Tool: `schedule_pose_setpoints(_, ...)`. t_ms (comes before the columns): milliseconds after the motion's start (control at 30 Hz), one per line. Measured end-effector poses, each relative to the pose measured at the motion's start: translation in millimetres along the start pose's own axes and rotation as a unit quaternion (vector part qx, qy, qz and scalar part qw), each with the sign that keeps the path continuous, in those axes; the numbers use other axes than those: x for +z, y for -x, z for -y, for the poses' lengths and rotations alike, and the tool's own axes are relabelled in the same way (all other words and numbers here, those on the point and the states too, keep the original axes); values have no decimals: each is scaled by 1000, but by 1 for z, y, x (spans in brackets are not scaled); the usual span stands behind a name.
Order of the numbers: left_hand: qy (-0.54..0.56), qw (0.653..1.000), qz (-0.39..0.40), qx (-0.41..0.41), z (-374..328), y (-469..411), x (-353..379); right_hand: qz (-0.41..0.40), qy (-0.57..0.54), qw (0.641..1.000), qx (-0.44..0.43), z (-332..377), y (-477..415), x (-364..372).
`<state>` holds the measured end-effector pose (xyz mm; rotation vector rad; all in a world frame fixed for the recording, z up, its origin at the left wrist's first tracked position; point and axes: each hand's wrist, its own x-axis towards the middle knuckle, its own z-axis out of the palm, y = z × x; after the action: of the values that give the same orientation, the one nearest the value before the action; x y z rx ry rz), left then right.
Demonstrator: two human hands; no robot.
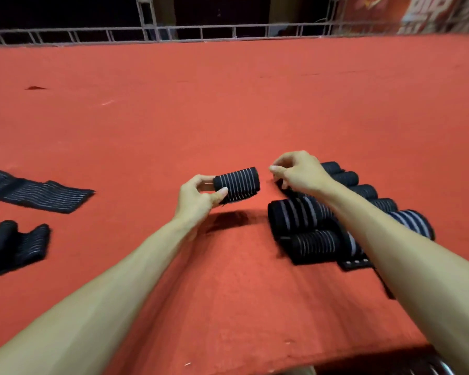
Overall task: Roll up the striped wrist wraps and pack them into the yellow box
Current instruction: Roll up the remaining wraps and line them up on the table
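My left hand [198, 197] grips a rolled black wrist wrap with thin white stripes [238, 185] by its left end, just above the red table. My right hand [295, 171] hovers to the right of that roll, its fingers curled, and I see nothing between them. Under my right forearm lies a cluster of several rolled striped wraps [303, 212]. One unrolled striped wrap [38, 192] lies flat at the left, and another, loosely folded [14, 243], sits nearer the left edge. No yellow box is in view.
The red felt table [228, 104] stretches far back to a metal truss railing [152, 31]. The table's front edge [336, 355] runs along the bottom right, with something dark below it.
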<state>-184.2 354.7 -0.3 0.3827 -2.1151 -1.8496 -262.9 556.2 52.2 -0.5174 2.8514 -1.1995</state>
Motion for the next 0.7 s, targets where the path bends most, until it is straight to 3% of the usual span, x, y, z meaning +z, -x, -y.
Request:
schedule_pose_setpoints(100, 13, 999, 17, -40, 7, -18, 31, -47, -16, 998, 41, -33, -10, -9)
schedule_pose_setpoints(233, 17, 995, 39, -87, 24, -28, 60, -42, -20, 997, 61, -57, -16, -9)
schedule_pose_setpoints(500, -96, 991, 74, -54, 36, -32, 84, -25, -5, 998, 61, -66, -16, -8)
schedule_pose_setpoints(700, -127, 984, 109, -56, 21, -22, 62, -25, 36, 999, 28, -38, -3, 0)
